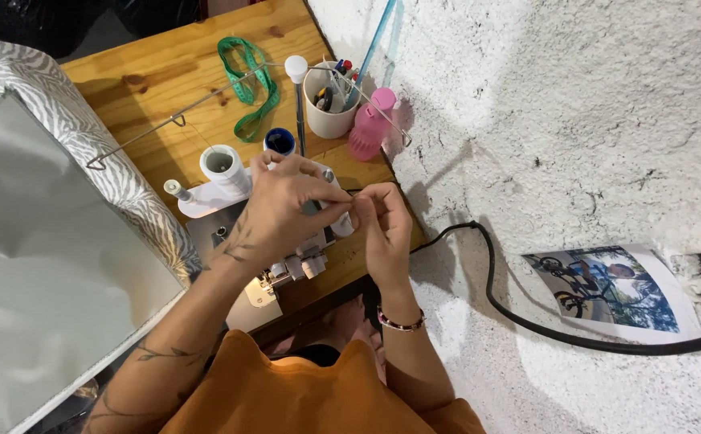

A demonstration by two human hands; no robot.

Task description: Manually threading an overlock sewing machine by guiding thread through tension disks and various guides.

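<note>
Thread (353, 193), barely visible, is pinched between left hand (282, 205) and right hand (382, 225) fingertips above the sewing machine (286, 265), near the white spool (222, 167). Slack grip risks thread slipping free.

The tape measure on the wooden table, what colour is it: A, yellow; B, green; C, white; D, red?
B: the tape measure is green, lying looped on the wooden table beyond the hands, left of the cup of tools.
</note>
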